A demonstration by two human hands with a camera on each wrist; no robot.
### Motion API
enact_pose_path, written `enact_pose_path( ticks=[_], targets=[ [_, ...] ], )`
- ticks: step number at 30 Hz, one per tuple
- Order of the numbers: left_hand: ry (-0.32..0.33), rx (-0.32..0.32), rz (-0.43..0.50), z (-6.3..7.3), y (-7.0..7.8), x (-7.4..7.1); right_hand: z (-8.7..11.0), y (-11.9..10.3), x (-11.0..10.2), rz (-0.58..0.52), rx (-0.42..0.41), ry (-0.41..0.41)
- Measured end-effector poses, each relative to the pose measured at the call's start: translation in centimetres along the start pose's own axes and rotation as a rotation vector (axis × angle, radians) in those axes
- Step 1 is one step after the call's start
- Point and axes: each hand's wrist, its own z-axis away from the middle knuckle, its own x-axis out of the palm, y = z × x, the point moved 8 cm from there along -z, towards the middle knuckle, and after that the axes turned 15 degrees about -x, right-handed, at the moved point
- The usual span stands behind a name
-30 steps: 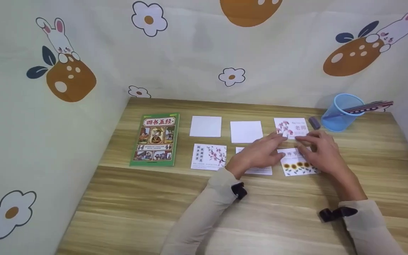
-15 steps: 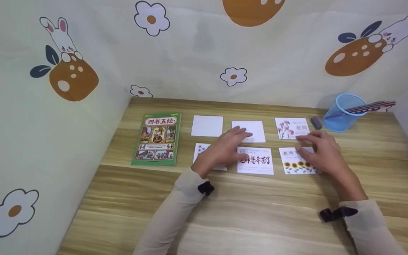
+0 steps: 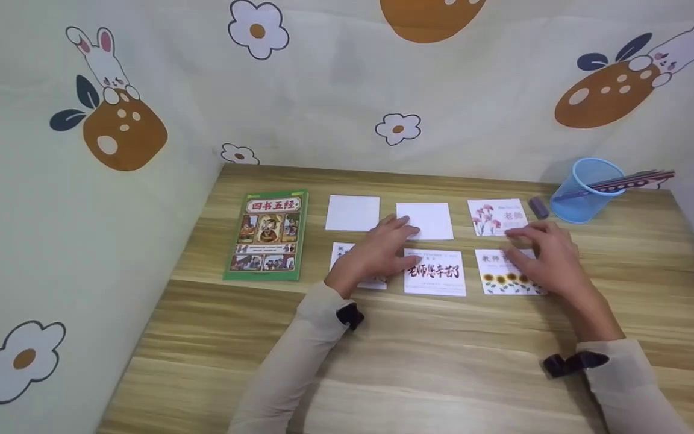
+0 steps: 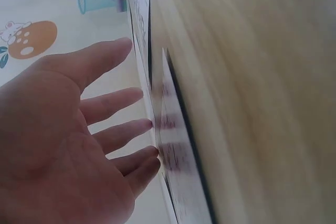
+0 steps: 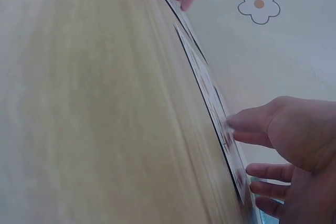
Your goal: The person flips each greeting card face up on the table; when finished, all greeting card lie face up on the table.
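My left hand (image 3: 377,253) lies over the left and middle columns of cards, fingers spread and gently bent. Its fingertips rest at the left edge of a blank white card (image 3: 431,222), and its thumb is over the card with red brush lettering (image 3: 434,277) below. The plum-blossom card (image 3: 377,285) is partly covered by this hand. On the right, my right hand (image 3: 549,256) has its fingertips at the lower edge of the pink-flower card (image 3: 491,217). Its thumb is over the sunflower card (image 3: 509,283). In the left wrist view, the left hand (image 4: 68,129) holds nothing.
Another blank card (image 3: 352,211) lies at the back left of the group. A green book (image 3: 267,238) is farther left. Behind the right hand are a dark eraser-like block (image 3: 538,207) and a blue mesh cup (image 3: 579,202) with pencils. Patterned cloth (image 3: 323,90) rises behind the table.
My left hand has moved left from the right-hand cards to the middle blank card, which has since shifted very slightly. My right hand has stayed almost still.
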Motion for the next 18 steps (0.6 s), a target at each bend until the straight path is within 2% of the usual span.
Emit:
enact_pose_path(
  ticks=[4,6,9,13,18],
  targets=[
    [-0.009,-0.002,0.004,-0.4,-0.1,0.0,-0.7,-1.0,-0.3,-0.066,0.005,0.099],
    [-0.013,-0.004,0.005,-0.6,0.0,0.0,-1.3,-1.9,-0.1,-0.1,-0.018,0.122],
    [-0.015,0.003,0.009,-0.9,0.0,-0.1,-2.4,-3.6,1.3,-0.135,-0.072,0.086],
    [-0.017,0.008,0.014,-1.3,0.1,-0.2,-4.2,-5.8,3.5,-0.13,-0.151,-0.016],
    [-0.031,-0.015,0.03,-1.4,-0.1,0.0,-5.6,-7.1,5.1,-0.125,-0.148,-0.06]
  ],
)
